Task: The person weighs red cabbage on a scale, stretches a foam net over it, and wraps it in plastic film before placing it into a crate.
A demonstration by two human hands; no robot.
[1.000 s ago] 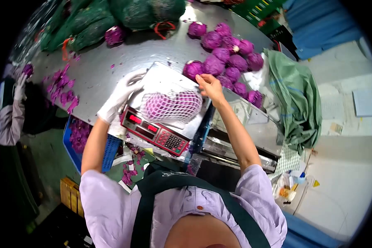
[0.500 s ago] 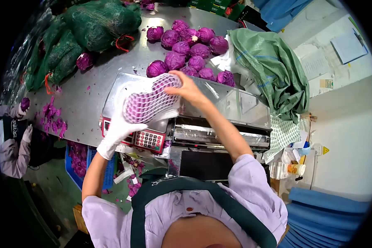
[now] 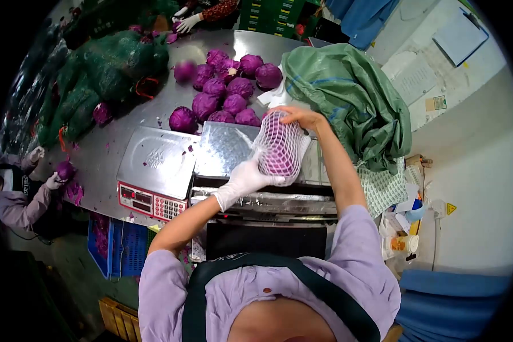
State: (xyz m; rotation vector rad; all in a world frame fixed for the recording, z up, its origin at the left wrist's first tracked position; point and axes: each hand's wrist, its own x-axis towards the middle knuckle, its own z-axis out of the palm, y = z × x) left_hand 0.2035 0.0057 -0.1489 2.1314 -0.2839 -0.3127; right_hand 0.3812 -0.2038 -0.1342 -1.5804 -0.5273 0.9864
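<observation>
A bundle of purple cabbage in a white foam net sleeve [image 3: 280,149] is held up between my two hands. My left hand [image 3: 246,178], in a white glove, is closed round its lower left side. At the upper end, my right hand [image 3: 300,118] grips the net with its fingers over the top. The bundle hangs above the metal plate [image 3: 225,151] of a wrapping machine, with a roll of clear film [image 3: 268,205] below it. To the left stands a digital scale [image 3: 159,159] with a bare steel pan and a red-framed keypad.
Several loose purple cabbages [image 3: 233,87] lie behind the machine on the steel table [image 3: 137,114]. Green net sacks [image 3: 108,71] are at the left, a green woven sack [image 3: 347,97] at the right. Co-workers' gloved hands [image 3: 188,24] show at the back and far left. A blue crate [image 3: 128,245] stands below.
Both my hands have carried the netted cabbage right, from over the scale to over the wrapping machine. The view has shifted. One cabbage at the back left of the pile is blurred by motion.
</observation>
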